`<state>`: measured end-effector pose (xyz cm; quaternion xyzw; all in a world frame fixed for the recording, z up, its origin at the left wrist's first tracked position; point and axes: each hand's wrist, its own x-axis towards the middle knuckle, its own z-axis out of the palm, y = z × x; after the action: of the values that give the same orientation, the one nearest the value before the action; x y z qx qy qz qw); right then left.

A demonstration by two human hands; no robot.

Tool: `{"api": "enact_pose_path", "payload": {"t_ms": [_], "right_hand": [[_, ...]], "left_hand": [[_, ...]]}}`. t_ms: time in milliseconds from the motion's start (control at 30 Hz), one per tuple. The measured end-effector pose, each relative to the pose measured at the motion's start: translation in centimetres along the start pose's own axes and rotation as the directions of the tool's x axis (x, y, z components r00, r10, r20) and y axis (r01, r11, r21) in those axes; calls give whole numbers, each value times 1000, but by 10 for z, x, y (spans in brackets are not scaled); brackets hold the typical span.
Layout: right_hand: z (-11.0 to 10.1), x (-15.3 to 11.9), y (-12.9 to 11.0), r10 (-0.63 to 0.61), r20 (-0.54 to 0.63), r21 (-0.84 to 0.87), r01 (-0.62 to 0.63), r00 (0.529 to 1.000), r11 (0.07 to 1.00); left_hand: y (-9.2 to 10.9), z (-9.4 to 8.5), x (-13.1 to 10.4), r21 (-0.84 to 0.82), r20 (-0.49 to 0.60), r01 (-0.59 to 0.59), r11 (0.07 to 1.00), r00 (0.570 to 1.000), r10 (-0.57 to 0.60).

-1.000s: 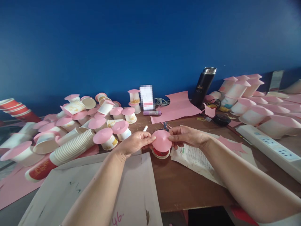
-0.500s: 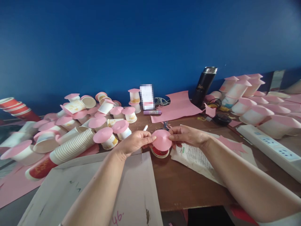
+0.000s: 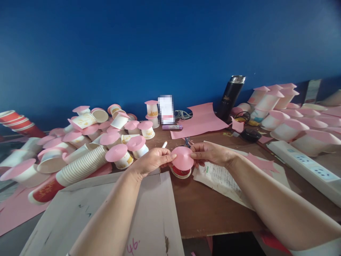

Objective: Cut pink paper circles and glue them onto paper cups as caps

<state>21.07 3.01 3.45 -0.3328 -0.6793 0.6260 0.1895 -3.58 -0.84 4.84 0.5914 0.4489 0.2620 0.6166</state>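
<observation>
A pink paper cone (image 3: 183, 158) sits just above a small red cup (image 3: 181, 172) on the brown table (image 3: 205, 220). My left hand (image 3: 160, 158) pinches the cone's left edge between thumb and fingers. On the opposite edge, my right hand (image 3: 206, 154) grips it the same way. Whether the cone touches the cup cannot be made out. Behind the cone lie scissors (image 3: 187, 141), partly hidden. A white pen-like stick (image 3: 164, 144) shows just behind my left hand.
Pink-topped cups (image 3: 117, 153) crowd the left, beside a long cup stack (image 3: 80, 169) and a cardboard sheet (image 3: 151, 209). On the right are more cups (image 3: 290, 128), a power strip (image 3: 306, 167) and printed paper (image 3: 221, 179). A black flask (image 3: 231, 97) leans near the blue wall.
</observation>
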Motion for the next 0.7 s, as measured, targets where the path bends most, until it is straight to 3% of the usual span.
{"api": "enact_pose_path", "payload": {"t_ms": [700], "right_hand": [[1, 2, 4, 27, 24, 72, -28, 999, 997]], "left_hand": [[-1, -2, 1, 29, -34, 8, 1000, 999, -7]]}}
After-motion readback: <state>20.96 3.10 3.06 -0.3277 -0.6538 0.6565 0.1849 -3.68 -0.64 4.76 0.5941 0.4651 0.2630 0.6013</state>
